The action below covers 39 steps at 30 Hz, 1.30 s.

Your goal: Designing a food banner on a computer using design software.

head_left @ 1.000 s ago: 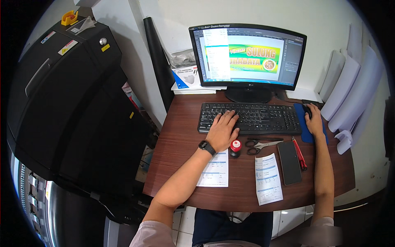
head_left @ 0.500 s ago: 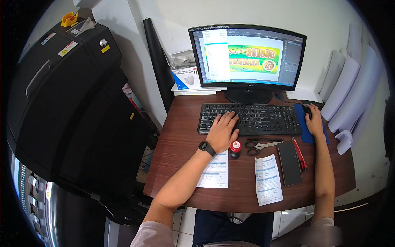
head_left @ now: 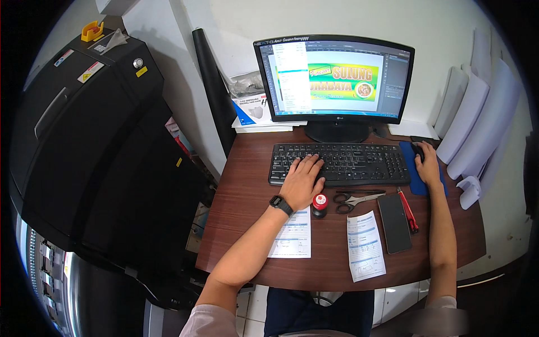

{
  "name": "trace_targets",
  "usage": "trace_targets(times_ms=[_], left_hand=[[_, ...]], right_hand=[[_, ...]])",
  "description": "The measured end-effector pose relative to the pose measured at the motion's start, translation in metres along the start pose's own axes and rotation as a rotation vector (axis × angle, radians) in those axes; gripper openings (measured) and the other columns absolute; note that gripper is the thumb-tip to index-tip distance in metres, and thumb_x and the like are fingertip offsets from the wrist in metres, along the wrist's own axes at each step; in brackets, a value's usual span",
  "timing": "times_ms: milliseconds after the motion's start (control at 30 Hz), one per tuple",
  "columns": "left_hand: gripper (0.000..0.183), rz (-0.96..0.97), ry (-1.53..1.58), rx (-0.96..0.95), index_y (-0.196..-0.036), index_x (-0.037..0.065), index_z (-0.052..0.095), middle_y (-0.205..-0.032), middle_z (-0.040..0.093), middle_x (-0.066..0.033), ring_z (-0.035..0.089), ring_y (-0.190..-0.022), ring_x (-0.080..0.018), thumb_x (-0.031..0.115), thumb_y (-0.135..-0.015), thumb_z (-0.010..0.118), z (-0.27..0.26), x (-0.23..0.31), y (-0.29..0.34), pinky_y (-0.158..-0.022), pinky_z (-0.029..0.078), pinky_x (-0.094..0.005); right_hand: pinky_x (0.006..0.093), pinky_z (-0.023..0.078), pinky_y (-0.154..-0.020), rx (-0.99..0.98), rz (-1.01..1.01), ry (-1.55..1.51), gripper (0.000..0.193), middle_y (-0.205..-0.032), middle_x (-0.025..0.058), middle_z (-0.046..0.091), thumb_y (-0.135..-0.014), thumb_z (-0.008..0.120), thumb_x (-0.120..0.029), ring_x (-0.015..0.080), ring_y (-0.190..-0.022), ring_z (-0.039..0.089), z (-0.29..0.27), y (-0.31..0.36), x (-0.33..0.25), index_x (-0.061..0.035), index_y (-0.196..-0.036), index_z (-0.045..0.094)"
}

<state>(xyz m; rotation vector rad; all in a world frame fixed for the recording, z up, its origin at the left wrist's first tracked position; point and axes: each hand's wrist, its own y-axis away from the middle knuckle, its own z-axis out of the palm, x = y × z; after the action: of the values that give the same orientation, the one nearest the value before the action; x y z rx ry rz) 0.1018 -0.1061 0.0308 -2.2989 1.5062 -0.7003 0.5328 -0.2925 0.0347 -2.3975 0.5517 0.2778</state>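
My left hand (head_left: 302,182) rests on the left part of a black keyboard (head_left: 365,164), palm down, fingers stretched over the keys. At the right, my right hand (head_left: 429,165) curls over a black computer mouse (head_left: 418,150) on a blue mouse pad (head_left: 416,182). The monitor (head_left: 387,73) behind the keyboard shows a green and yellow banner design, with a long white drop-down menu open at its left. Just below my left hand stands a red and black stamp (head_left: 320,205). One printed form (head_left: 295,238) lies partly under my left wrist.
Before the keyboard lie scissors (head_left: 355,201), a dark phone (head_left: 395,223), a red cutter knife (head_left: 409,211) and another form (head_left: 365,250). White paper rolls (head_left: 469,121) lean at the right wall. A large black machine (head_left: 106,146) fills the left. A mask box (head_left: 251,109) sits beside the monitor.
On the screen, the highlighted band in the menu sits lower than before. Both hands keep their places; the whole view has shifted slightly.
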Motion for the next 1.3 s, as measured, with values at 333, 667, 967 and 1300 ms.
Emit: trace_targets(times_ms=[333, 667, 967, 1300], left_hand=[[0.053, -0.004, 0.000, 0.004, -0.144, 0.000, 0.052, -0.151, 0.048, -0.0215, 0.040, -0.146, -0.0380, 0.029, -0.100, 0.057, 0.000, 0.000, 0.000, -0.123, 0.026, -0.0520], [0.053, 0.005, -0.003, 0.027, -0.144, 0.001, 0.052, -0.151, 0.049, -0.0205, 0.040, -0.146, -0.0366, 0.029, -0.100, 0.057, 0.000, -0.002, 0.001, -0.123, 0.026, -0.0514], [0.054, 0.005, -0.024, 0.004, -0.145, 0.000, 0.050, -0.151, 0.048, -0.0206, 0.040, -0.146, -0.0359, 0.031, -0.101, 0.054, 0.001, -0.004, 0.001, -0.124, 0.025, -0.0515], [0.053, 0.001, -0.049, -0.002, -0.145, 0.001, 0.051, -0.151, 0.048, -0.0206, 0.039, -0.147, -0.0358, 0.032, -0.101, 0.054, 0.001, -0.002, 0.000, -0.124, 0.026, -0.0506]], right_hand=[[0.0456, 0.038, -0.118, -0.004, 0.003, -0.016, 0.044, -0.146, 0.0206, 0.054, -0.091, 0.061, -0.011, 0.0410, -0.138, 0.048, -0.002, 0.001, -0.004, -0.0060, -0.135, 0.060], [0.0524, 0.028, -0.121, 0.039, -0.104, 0.105, 0.063, -0.148, 0.0188, 0.054, -0.087, 0.072, -0.034, 0.0388, -0.143, 0.044, -0.011, 0.027, -0.033, -0.0063, -0.142, 0.057], [0.0577, 0.020, -0.123, 0.062, -0.072, 0.109, 0.067, -0.152, 0.0185, 0.050, -0.091, 0.067, -0.036, 0.0385, -0.148, 0.037, -0.014, 0.029, -0.036, -0.0068, -0.149, 0.050], [0.0532, 0.034, -0.116, 0.161, 0.001, 0.181, 0.055, -0.146, 0.0193, 0.053, -0.090, 0.064, -0.016, 0.0393, -0.143, 0.043, 0.004, 0.011, -0.019, -0.0033, -0.142, 0.055]])
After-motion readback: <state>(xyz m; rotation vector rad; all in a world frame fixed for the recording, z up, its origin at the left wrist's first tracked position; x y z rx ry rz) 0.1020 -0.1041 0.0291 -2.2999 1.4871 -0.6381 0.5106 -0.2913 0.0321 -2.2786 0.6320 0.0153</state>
